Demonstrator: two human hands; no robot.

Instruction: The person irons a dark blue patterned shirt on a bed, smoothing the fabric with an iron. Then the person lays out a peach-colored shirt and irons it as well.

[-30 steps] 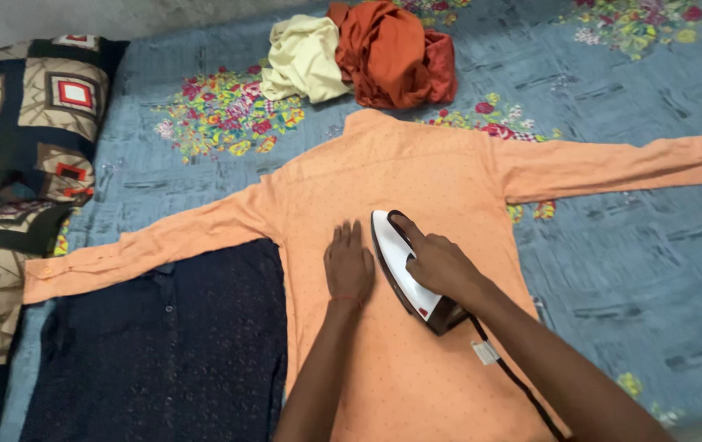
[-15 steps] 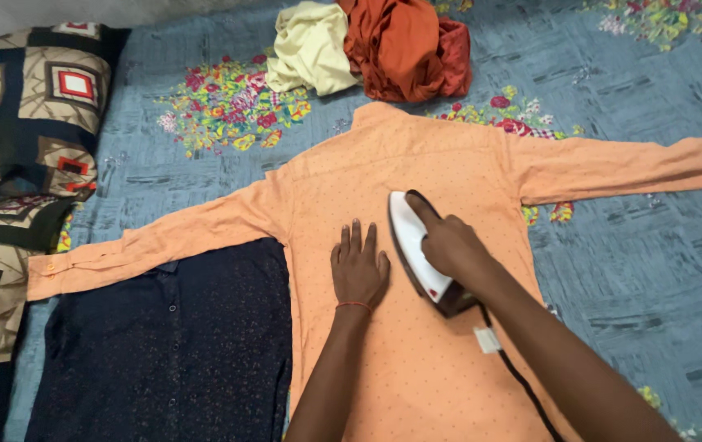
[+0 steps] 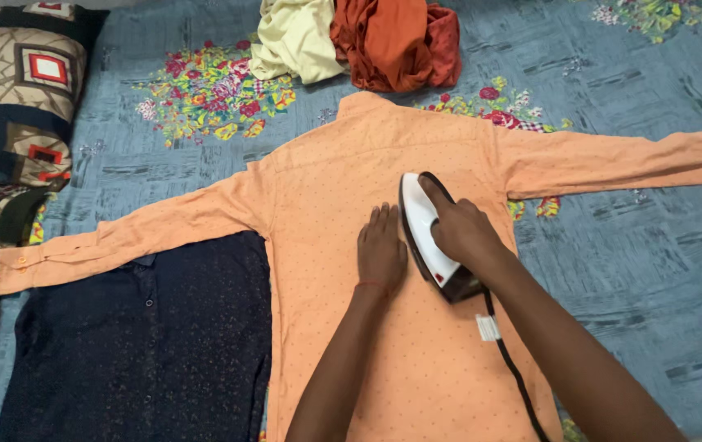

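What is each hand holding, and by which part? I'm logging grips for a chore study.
The right hand grips the iron by its top handle. The left hand holds nothing; it lies flat on the orange shirt.

A bed with a blue floral sheet (image 3: 629,245) carries an orange shirt (image 3: 326,188) spread flat. Left of the shirt: a dark shirt (image 3: 138,344) and patterned pillows (image 3: 15,90). Beyond its collar: crumpled clothes (image 3: 359,37).
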